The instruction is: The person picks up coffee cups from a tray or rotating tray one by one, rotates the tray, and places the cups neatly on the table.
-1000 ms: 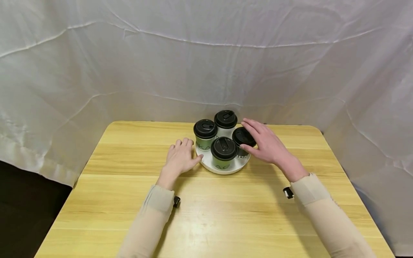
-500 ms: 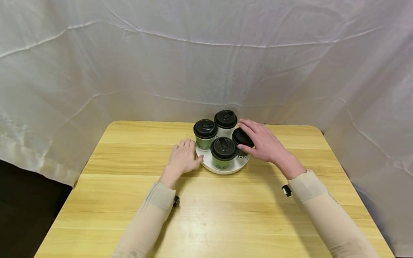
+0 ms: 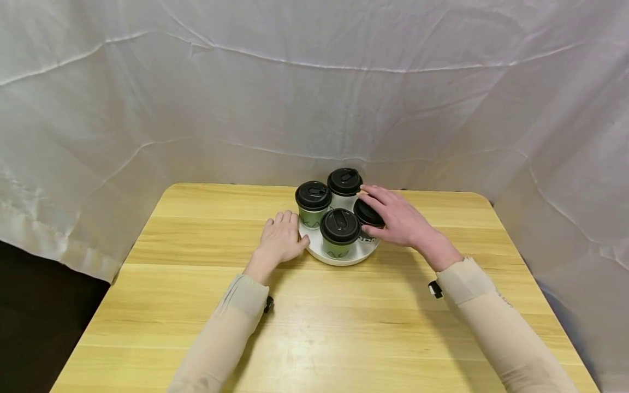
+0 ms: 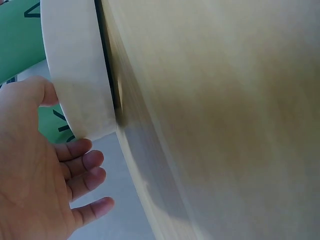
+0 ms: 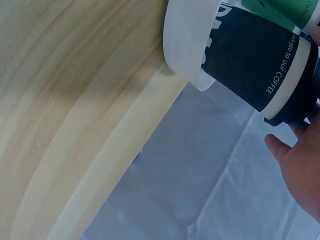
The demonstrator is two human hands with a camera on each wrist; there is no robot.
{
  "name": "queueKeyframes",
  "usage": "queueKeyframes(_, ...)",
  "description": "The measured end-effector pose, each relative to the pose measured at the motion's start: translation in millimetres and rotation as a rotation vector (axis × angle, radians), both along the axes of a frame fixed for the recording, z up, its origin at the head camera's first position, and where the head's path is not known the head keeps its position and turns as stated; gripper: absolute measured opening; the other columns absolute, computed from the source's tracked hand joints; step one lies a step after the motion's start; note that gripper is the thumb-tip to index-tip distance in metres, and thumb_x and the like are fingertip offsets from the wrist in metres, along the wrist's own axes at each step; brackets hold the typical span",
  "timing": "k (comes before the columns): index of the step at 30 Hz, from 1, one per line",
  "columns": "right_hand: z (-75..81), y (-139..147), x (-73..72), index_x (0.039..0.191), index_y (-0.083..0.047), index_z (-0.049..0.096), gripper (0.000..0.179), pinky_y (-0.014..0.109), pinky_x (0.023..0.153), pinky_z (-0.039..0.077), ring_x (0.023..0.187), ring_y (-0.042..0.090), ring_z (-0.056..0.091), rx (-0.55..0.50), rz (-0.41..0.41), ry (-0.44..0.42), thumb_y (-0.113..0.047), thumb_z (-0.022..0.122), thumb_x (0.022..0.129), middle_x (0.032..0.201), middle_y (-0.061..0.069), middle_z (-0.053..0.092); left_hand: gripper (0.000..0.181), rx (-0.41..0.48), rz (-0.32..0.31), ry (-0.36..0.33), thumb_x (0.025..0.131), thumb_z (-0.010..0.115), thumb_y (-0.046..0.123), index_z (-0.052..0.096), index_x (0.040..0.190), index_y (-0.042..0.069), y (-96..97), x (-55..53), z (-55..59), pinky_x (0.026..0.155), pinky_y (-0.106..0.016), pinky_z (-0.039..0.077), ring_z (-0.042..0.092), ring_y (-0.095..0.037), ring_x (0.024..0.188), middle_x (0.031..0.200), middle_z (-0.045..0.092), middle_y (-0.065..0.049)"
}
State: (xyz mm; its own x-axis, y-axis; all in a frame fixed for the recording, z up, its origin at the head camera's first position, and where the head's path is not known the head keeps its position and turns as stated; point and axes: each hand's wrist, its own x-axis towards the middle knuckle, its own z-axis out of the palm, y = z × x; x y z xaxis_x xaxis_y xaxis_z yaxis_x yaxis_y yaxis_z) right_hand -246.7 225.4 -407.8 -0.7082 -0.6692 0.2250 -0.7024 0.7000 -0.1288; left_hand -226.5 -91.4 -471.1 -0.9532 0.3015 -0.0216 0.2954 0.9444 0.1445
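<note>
The dark cup (image 5: 250, 55) stands up at three o'clock on the white tray (image 3: 341, 262), nine o'clock from the nearer right hand (image 3: 400, 221) gripping its lid (image 3: 366, 213), while the left hand (image 3: 281, 238) pinches the rim (image 4: 80, 90).

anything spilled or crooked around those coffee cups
Nothing stands out: the four coffee cups stand upright on the round white tray, their black lids look seated, and no spill shows; the right hand partly covers one.
</note>
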Motion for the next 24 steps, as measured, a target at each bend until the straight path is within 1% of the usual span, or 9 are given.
queueKeyframes(6, -5.4, 1.2, -0.9, 0.156, -0.005, 0.043, 0.081, 0.060, 0.119, 0.029, 0.148, 0.042, 0.036, -0.015, 0.019, -0.007, -0.038, 0.076, 0.091, 0.163, 0.018, 0.036, 0.059, -0.004, -0.003, 0.000, 0.098, 0.049, 0.047, 0.049, 0.133, 0.000, 1.6, -0.7, -2.1, 0.093, -0.045, 0.041, 0.048, -0.030, 0.115, 0.126, 0.052, -0.013)
queueKeyframes(12, -7.1, 1.3, -0.3, 0.159, -0.008, 0.039, 0.084, 0.060, 0.118, 0.031, 0.147, 0.043, 0.037, -0.028, 0.004, -0.032, -0.035, 0.078, 0.090, 0.163, 0.017, 0.036, 0.058, 0.005, -0.007, 0.001, 0.098, 0.048, 0.046, 0.050, 0.132, 0.000, 3.3, -1.8, -4.5, 0.093, -0.044, 0.041, 0.049, -0.030, 0.114, 0.125, 0.053, -0.014)
queueKeyframes(20, -8.7, 2.1, -0.5, 0.157, -0.009, 0.043, 0.081, 0.060, 0.115, 0.035, 0.142, 0.042, 0.040, -0.052, -0.002, -0.039, -0.029, 0.080, 0.088, 0.160, 0.018, 0.040, 0.059, 0.026, -0.029, 0.005, 0.098, 0.048, 0.044, 0.050, 0.134, -0.002, 4.0, -3.7, -7.6, 0.094, -0.042, 0.045, 0.049, -0.030, 0.113, 0.124, 0.052, -0.015)
queueKeyframes(24, -9.8, 2.5, -0.5, 0.157, -0.011, 0.043, 0.080, 0.061, 0.112, 0.039, 0.141, 0.042, 0.041, -0.048, -0.016, -0.037, -0.030, 0.080, 0.088, 0.159, 0.016, 0.040, 0.060, 0.026, -0.040, 0.002, 0.098, 0.048, 0.044, 0.049, 0.135, -0.003, 4.0, -3.9, -7.9, 0.096, -0.043, 0.045, 0.050, -0.031, 0.116, 0.126, 0.053, -0.016)
